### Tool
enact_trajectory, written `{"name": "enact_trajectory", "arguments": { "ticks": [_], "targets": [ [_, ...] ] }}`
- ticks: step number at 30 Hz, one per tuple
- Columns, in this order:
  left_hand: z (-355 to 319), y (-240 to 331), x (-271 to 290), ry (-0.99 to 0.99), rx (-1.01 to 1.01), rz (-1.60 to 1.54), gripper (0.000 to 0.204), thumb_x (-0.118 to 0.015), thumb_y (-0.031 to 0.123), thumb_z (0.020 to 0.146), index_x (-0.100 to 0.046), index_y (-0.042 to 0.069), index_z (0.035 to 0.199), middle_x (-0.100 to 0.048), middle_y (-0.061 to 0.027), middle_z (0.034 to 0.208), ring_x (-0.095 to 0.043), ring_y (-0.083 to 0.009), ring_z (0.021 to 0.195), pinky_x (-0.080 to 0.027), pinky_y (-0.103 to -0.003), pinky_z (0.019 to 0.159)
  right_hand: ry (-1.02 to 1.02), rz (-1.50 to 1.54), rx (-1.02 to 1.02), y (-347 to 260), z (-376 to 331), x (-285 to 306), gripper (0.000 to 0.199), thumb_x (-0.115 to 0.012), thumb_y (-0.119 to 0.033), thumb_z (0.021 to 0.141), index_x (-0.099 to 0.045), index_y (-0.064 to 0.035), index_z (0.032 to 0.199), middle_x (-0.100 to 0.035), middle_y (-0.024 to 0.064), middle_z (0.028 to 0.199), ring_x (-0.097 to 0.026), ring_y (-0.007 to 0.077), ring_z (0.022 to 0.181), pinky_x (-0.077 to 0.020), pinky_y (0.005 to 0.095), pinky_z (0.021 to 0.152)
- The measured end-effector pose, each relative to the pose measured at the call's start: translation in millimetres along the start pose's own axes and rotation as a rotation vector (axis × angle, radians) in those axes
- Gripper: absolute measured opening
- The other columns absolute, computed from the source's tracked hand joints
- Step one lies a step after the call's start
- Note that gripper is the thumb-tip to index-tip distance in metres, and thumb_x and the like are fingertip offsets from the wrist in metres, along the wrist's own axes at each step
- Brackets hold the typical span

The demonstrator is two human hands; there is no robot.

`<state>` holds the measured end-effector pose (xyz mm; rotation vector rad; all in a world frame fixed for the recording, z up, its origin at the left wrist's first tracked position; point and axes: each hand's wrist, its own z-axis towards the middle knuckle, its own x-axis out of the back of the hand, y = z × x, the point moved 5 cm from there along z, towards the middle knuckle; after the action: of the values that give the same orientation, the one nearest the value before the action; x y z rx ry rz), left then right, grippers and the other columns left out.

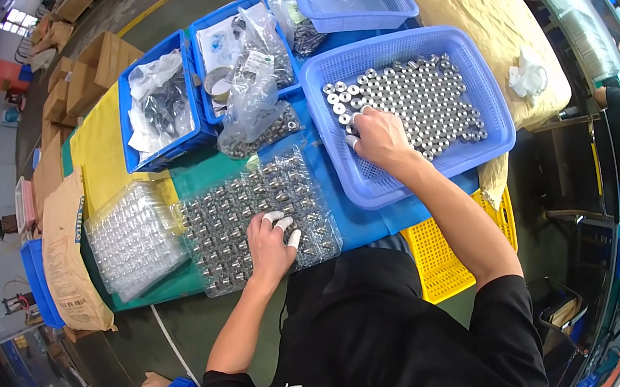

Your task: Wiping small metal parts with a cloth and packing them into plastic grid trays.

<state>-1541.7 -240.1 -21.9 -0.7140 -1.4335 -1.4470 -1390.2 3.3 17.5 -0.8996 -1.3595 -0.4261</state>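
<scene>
- Fingers of my right hand (378, 137) curl narrow and low into the blue basket (501, 144), at the near-left edge of the round metal parts (414, 101); I cannot tell whether they grip 1.
- My left hand (270, 248) bends over the filled clear tray (228, 222), fingertips among the metal pieces in it; whether they pinch any, I cannot tell.
- White finger cots (284, 223) cover fingertips on my 2 hands, so I judge a light, sure pinch works better than squeezing.
- The round parts lie spread across the basket floor, many showing a centre hole; taking from the loose edge, 1 at a time, should keep the others undisturbed.
- The tray lies on the tabletop (360, 217), next to a stack of clear trays (133, 239); gentle left-hand pressure should stop it sliding.
- My right forearm (458, 201) crosses the near rim, so a raised wrist should avoid knocking the basket.
</scene>
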Motion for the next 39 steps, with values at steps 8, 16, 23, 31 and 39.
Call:
{"name": "enact_trajectory", "arguments": {
  "ticks": [8,16,23,31,39],
  "targets": [
    [-5.0,7.6,3.7,0.006,0.05,-0.06,0.029,-0.078,0.015,0.072,-0.071,0.005,0.098,-0.063,-0.01,0.109,-0.052,-0.033,0.11,-0.042,-0.045,0.094,0.018,-0.019,-0.012,2.7,4.3,-8.6,0.015,-0.068,-0.014,0.074,-0.069,-0.0013,0.081,-0.066,0.0171,0.091,-0.067,0.0335,0.082,-0.0538,0.0435,0.074],
    [17.8,37.4,50.5,0.18,0.078,-0.233,0.037,-0.079,0.01,0.073,-0.068,0.005,0.108,-0.064,-0.0115,0.107,-0.055,-0.0314,0.104,-0.045,-0.042,0.092,-0.104,0.781,-0.269,-3.5,-14.3,29.8,0.018,-0.067,-0.018,0.084,-0.069,-0.0001,0.081,-0.065,0.0071,0.08,-0.066,0.0199,0.077,-0.0526,0.034,0.068],
    [64.7,110.5,116.5,0.308,-0.07,-0.564,0.059,-0.084,0.02,0.073,-0.058,-0.001,0.122,-0.064,-0.0111,0.099,-0.06,-0.027,0.089,-0.049,-0.037,0.08,-0.556,2.425,-0.152,-57.6,-91.4,27.8,0.041,-0.061,-0.037,0.089,-0.059,0.0023,0.1,-0.056,0.0065,0.079,-0.041,0.0096,0.056,-0.0327,0.0233,0.047],
    [75.2,133.7,116.0,0.264,-0.137,-0.604,0.034,-0.084,0.018,0.073,-0.071,0.004,0.102,-0.062,-0.0052,0.089,-0.058,-0.0204,0.079,-0.048,-0.032,0.071,-0.587,2.506,-0.194,-82.9,-113.1,26.4,0.027,-0.063,-0.032,0.092,-0.063,-0.0059,0.099,-0.057,0.003,0.079,-0.045,0.0104,0.06,-0.0371,0.0271,0.053],
    [74.9,124.3,109.7,0.205,-0.104,-0.662,0.03,-0.08,0.009,0.077,-0.066,0.0,0.102,-0.064,-0.007,0.089,-0.06,-0.0176,0.08,-0.048,-0.029,0.073,-0.645,2.515,-0.36,-88.2,-119.8,14.8,0.031,-0.058,-0.037,0.094,-0.064,-0.0069,0.099,-0.057,-0.0001,0.077,-0.041,0.0105,0.06,-0.0347,0.0263,0.054]
  ]
}}
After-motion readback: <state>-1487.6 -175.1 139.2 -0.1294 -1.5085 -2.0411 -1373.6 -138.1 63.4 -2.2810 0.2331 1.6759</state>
